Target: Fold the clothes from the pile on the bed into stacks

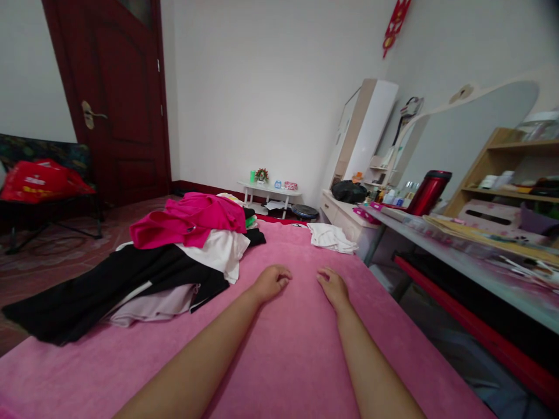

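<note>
Nothing is held by the loosely half-curled left hand [271, 283] or right hand [334, 287]; a pause is apparently taken, a reach toward the heaped clothes [192, 218] seemingly required.

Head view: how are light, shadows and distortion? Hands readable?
Head view: soft, even light, only faint shadows on the pink cover; head view: wide-angle distortion, the door and tall white cabinet lean outward, top right corner darkened; head view: left hand and right hand readable, fine detail a bit soft.
</note>
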Demonstrator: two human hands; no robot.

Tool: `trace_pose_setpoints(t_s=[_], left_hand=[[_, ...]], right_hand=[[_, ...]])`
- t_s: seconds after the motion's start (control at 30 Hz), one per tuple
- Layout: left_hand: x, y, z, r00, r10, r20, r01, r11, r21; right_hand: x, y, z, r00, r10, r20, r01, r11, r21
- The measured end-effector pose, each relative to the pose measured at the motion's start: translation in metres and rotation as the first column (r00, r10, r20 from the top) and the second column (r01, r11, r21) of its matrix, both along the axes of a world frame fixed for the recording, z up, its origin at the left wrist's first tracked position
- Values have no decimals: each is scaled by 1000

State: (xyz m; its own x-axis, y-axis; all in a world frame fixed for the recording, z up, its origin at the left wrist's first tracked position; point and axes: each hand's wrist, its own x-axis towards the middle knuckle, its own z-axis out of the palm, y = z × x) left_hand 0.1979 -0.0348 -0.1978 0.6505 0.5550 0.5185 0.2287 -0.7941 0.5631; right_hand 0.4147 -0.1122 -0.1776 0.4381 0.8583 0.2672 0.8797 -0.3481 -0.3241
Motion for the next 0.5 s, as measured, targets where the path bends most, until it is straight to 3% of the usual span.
trace_pose_setpoints(t_s=[0.1,0.17,0.27,0.33,0.43,0.5], left_hand=[[-2,-1,3,999,39,22,-38,999,-27],[-7,-4,11,981,164,99,-164,986,-10],[-17,-9,28,854,428,296,-474,875,101],[-24,-12,39,776,507,375,-601,774,199],[-30,-14,47,758,537,371,-645,702,302],[-29,-15,47,762,563,321,-647,682,341]], right_hand=[[1,0,-1,1000,-1,-26,3,999,48],[-2,-3,5,999,-49,-11,50,989,139],[-14,-13,20,979,-160,126,99,915,392],[-26,-19,30,953,-184,239,51,880,473],[-42,-20,35,943,-63,325,-100,881,462],[-46,-14,30,958,80,277,-216,835,507]])
